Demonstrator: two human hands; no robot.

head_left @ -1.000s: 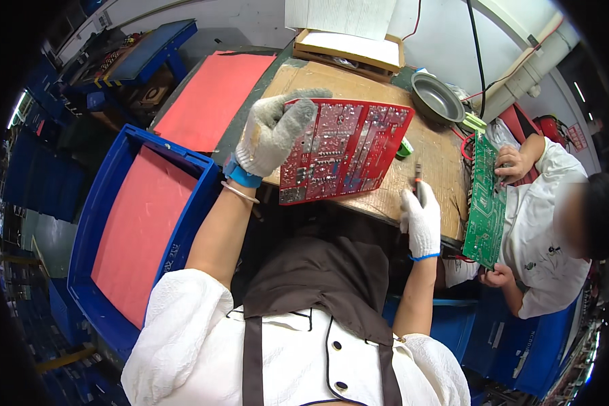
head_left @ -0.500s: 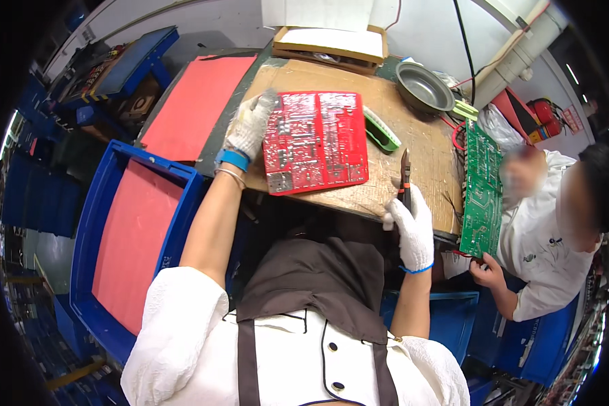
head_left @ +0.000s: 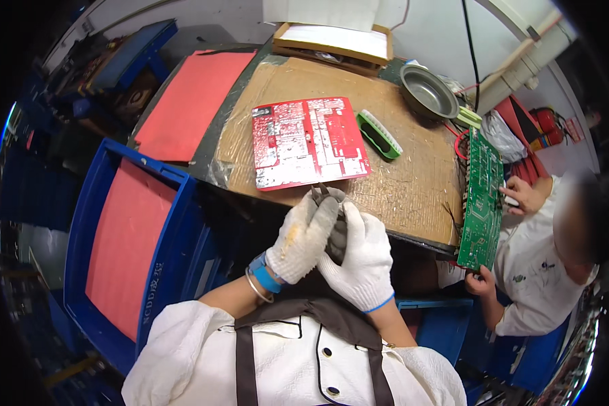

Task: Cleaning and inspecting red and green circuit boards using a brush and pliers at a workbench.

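Observation:
My gloved hands meet at the front edge of the bench. My left hand (head_left: 296, 238) is closed, its fingertips pressed together against my right hand's. Dark jaws of cutting pliers (head_left: 321, 191) poke out above the fingers; the handles are hidden. My right hand (head_left: 364, 262) is curled round them, its grey-coated fingers facing the left hand. Just beyond my fingertips a red circuit board (head_left: 309, 143) lies solder side up on the cardboard, untouched. To its right rests a green brush (head_left: 380, 135) with white bristles.
Cardboard (head_left: 406, 193) covers the bench. A grey metal bowl (head_left: 429, 93) and a shallow box (head_left: 331, 44) stand at the back. Left are a pink sheet (head_left: 195, 105) and a blue bin (head_left: 157, 287). At right a co-worker holds a green circuit board (head_left: 482, 203).
My left hand has let go of the red board and come down to my right hand. The board lies turned, its dark corner now at the far left. My right hand moved left with the pliers.

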